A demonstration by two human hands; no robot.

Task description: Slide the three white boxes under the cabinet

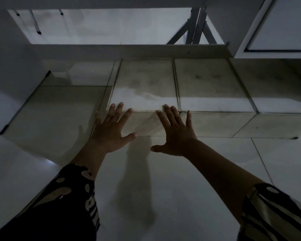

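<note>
**Both palms flat on the middle white box**

Dim light here, and both arms are stretched forward over the tiled floor (163, 180). The left hand (111, 131) is spread wide, fingers straight and splayed, pressed flat against the near face of the middle white box (144, 87), its fingertips reaching up over the box's top near edge by the left corner. The right hand (176, 133) matches it: fingers straight and apart, palm against the same near face towards the box's right corner, the little finger crossing the seam onto the next box. Neither hand curls round anything; this is a flat press, thumbs angled in towards each other.

Three white boxes lie in a row on the floor. The left white box (59, 108) sits nearer the camera than the other two, its near edge well forward of theirs. The middle box and the right white box (210, 87) stand side by side, touching along a dark seam, their near edges level. Their far edges meet the lower front rail of the cabinet (122, 50), with most of each top still out in front of it.

Beyond the rail, grey metal braces (196, 26) angle up on the right. A white panel door (276, 26) fills the top right corner. Dark patterned sleeves (73, 197) cover both forearms.
</note>
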